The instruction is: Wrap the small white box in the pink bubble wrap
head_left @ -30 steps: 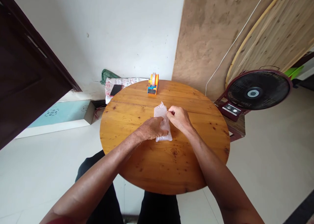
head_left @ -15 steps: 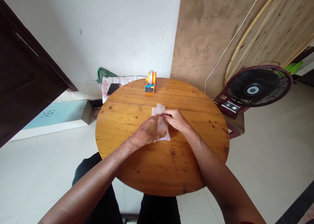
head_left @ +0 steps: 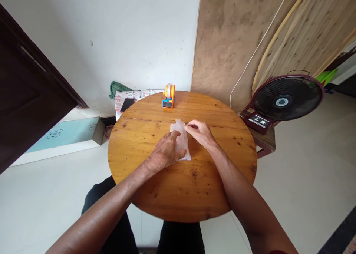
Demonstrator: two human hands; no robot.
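A packet of whitish, translucent wrap, which looks like bubble wrap point(head_left: 182, 138), lies flat on the round wooden table point(head_left: 178, 191). My left hand point(head_left: 167, 148) rests over its left side, thumb and index finger apart. At the packet's upper right edge is my right hand point(head_left: 198, 131), thumb and fingertips pinched together; whatever they may hold is too small to make out. What the packet contains cannot be seen. Beyond it, near the table's far edge, stands an orange and blue tape dispenser point(head_left: 168, 96) with a roll of tape.
Right of the table, a dark red fan point(head_left: 287, 98) stands on a wooden stool point(head_left: 264, 141). A printed white sack point(head_left: 119, 100) with a dark phone point(head_left: 128, 104) on it lies behind the table's left edge. A pale blue box point(head_left: 63, 133) is on the floor at left.
My right fingertips have moved from the packet's middle to its upper right edge, uncovering more of it. My left hand stays on the left side, its fingers lifted slightly. The view has shifted a little.
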